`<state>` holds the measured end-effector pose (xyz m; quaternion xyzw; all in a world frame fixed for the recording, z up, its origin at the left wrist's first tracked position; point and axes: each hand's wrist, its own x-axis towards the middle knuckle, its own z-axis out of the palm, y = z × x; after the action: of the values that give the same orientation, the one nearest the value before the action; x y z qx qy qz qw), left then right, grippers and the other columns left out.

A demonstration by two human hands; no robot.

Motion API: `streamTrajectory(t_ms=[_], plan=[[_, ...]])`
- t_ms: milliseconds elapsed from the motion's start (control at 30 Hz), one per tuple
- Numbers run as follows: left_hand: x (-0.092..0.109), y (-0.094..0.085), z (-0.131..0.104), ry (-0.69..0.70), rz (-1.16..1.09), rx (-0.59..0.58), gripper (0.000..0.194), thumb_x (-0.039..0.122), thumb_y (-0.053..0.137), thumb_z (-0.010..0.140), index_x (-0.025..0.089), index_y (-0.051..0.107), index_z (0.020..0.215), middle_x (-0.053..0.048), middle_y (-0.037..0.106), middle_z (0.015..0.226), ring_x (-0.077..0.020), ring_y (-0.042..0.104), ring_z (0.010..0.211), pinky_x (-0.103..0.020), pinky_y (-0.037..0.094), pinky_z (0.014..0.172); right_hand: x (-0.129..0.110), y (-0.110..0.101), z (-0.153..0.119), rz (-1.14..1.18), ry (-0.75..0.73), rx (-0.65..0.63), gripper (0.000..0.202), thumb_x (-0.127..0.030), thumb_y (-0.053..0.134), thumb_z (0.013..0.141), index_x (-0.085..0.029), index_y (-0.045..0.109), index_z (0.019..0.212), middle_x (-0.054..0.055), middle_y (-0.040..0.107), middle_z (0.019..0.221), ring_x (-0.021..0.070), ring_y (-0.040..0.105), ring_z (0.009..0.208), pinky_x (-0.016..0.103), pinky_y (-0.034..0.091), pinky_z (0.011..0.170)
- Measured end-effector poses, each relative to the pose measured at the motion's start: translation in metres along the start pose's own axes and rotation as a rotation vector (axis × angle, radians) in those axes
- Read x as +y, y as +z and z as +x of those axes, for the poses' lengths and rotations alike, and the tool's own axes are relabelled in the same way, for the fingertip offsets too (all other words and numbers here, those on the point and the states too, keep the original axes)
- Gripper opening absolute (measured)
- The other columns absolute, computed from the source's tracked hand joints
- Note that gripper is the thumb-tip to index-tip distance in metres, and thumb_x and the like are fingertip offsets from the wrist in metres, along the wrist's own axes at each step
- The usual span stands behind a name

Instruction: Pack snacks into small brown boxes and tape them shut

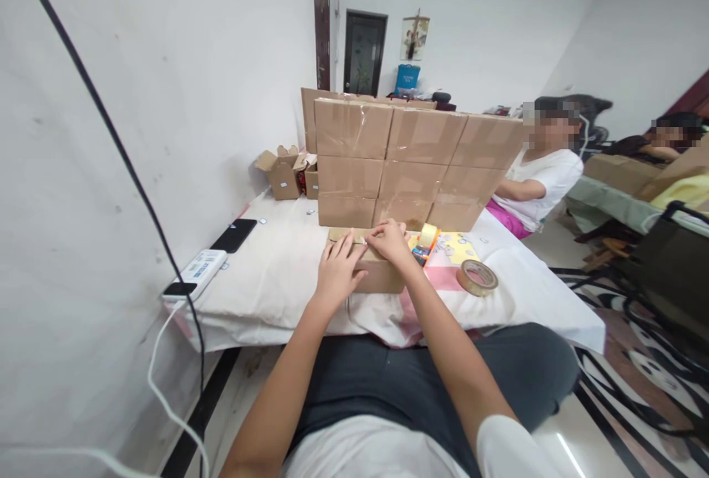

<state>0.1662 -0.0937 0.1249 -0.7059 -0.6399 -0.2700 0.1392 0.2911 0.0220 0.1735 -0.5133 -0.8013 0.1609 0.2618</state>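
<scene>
A closed brown cardboard box [379, 277] sits before me near the table's front edge. My left hand [339, 265] lies on its top left part, fingers stretched out and apart, thumb at the front edge. From the right, my right hand [391, 240] reaches over the box top, fingertips pinched together at a small whitish piece [361, 240] between both hands. What exactly that piece is, I cannot make out. Right of the box are a tape dispenser [427, 238] with an orange edge and a roll of tape [477, 278] lying flat.
Behind the box rises a wall of stacked, taped cardboard boxes [388, 160]. Small opened boxes [282, 175] stand at the back left. A black phone [235, 235] and a white power strip [202, 271] lie along the left edge. A co-worker [546, 175] sits at the right.
</scene>
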Motion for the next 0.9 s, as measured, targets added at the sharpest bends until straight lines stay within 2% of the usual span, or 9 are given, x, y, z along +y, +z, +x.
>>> streamTrajectory(t_ms=[133, 300, 467, 533, 600, 667, 733, 800, 900], plan=[[0.001, 0.0, -0.002, 0.01, -0.021, 0.005, 0.052, 0.032, 0.069, 0.086, 0.028, 0.057, 0.136, -0.007, 0.042, 0.158, -0.0312, 0.044, 0.139, -0.05, 0.035, 0.11, -0.002, 0.006, 0.001, -0.13, 0.01, 0.039, 0.018, -0.036, 0.066, 0.08, -0.02, 0.071, 0.086, 0.012, 0.06, 0.117, 0.0325, 0.046, 0.114, 0.046, 0.035, 0.096], [0.0, 0.001, -0.004, 0.01, -0.072, -0.011, 0.051, 0.029, 0.066, 0.088, 0.03, 0.056, 0.139, -0.004, 0.056, 0.148, -0.0296, 0.048, 0.135, -0.051, 0.033, 0.11, 0.019, -0.011, 0.005, -0.198, 0.033, 0.138, 0.046, -0.043, 0.07, 0.078, -0.016, 0.063, 0.114, 0.018, 0.056, 0.128, 0.0375, 0.044, 0.122, 0.054, 0.031, 0.104], [-0.009, 0.001, -0.006, 0.096, -0.107, -0.017, 0.05, 0.03, 0.066, 0.089, 0.032, 0.056, 0.138, -0.005, 0.062, 0.141, -0.0296, 0.052, 0.133, -0.052, 0.032, 0.109, 0.091, -0.034, -0.028, 0.486, -0.159, -0.25, 0.079, -0.059, 0.063, 0.082, -0.026, 0.037, 0.149, 0.011, 0.044, 0.152, 0.0273, 0.044, 0.136, 0.042, 0.036, 0.111], [-0.016, 0.001, -0.007, 0.161, -0.115, -0.022, 0.047, 0.03, 0.064, 0.091, 0.034, 0.057, 0.137, -0.004, 0.064, 0.139, -0.0291, 0.053, 0.132, -0.053, 0.03, 0.111, 0.114, -0.028, -0.057, 0.683, -0.201, -0.266, 0.089, -0.068, 0.059, 0.081, -0.028, 0.028, 0.154, 0.011, 0.035, 0.158, 0.0269, 0.039, 0.143, 0.042, 0.036, 0.113], [-0.023, 0.003, -0.006, 0.241, -0.124, -0.032, 0.043, 0.03, 0.061, 0.093, 0.035, 0.058, 0.135, -0.004, 0.065, 0.138, -0.0282, 0.054, 0.131, -0.053, 0.029, 0.112, 0.124, -0.016, -0.085, 0.678, -0.23, -0.2, 0.108, -0.069, 0.069, 0.072, -0.025, 0.019, 0.158, 0.015, 0.028, 0.161, 0.0292, 0.032, 0.147, 0.045, 0.033, 0.116], [-0.025, 0.005, -0.005, 0.322, -0.127, -0.023, 0.04, 0.031, 0.061, 0.093, 0.035, 0.06, 0.133, -0.004, 0.068, 0.134, -0.0273, 0.057, 0.127, -0.053, 0.028, 0.114, 0.125, -0.007, -0.109, 0.555, -0.246, -0.073, 0.125, -0.059, 0.082, 0.063, -0.024, 0.01, 0.159, 0.017, 0.023, 0.161, 0.0321, 0.025, 0.15, 0.049, 0.027, 0.119], [-0.02, 0.007, -0.003, 0.388, -0.128, 0.047, 0.038, 0.03, 0.064, 0.092, 0.036, 0.061, 0.13, -0.003, 0.072, 0.125, -0.0267, 0.061, 0.12, -0.053, 0.028, 0.115, 0.123, -0.009, -0.127, 0.458, -0.243, 0.046, 0.124, -0.048, 0.085, 0.062, -0.026, 0.011, 0.159, 0.017, 0.026, 0.158, 0.0342, 0.026, 0.149, 0.051, 0.029, 0.119], [-0.011, 0.011, -0.001, 0.401, -0.165, 0.219, 0.041, 0.027, 0.069, 0.088, 0.034, 0.061, 0.128, -0.005, 0.071, 0.118, -0.0276, 0.061, 0.117, -0.054, 0.032, 0.114, 0.125, -0.025, -0.143, 0.425, -0.227, 0.152, 0.111, -0.043, 0.083, 0.065, -0.029, 0.02, 0.156, 0.015, 0.032, 0.154, 0.0362, 0.034, 0.144, 0.051, 0.038, 0.113], [-0.001, 0.021, 0.002, 0.307, -0.267, 0.503, 0.056, 0.021, 0.077, 0.08, 0.029, 0.057, 0.132, -0.011, 0.061, 0.12, -0.0314, 0.055, 0.122, -0.052, 0.045, 0.105, 0.145, -0.076, -0.161, 0.396, -0.157, 0.411, 0.096, -0.045, 0.077, 0.072, -0.029, 0.026, 0.152, 0.015, 0.036, 0.151, 0.0381, 0.041, 0.139, 0.054, 0.043, 0.109]])
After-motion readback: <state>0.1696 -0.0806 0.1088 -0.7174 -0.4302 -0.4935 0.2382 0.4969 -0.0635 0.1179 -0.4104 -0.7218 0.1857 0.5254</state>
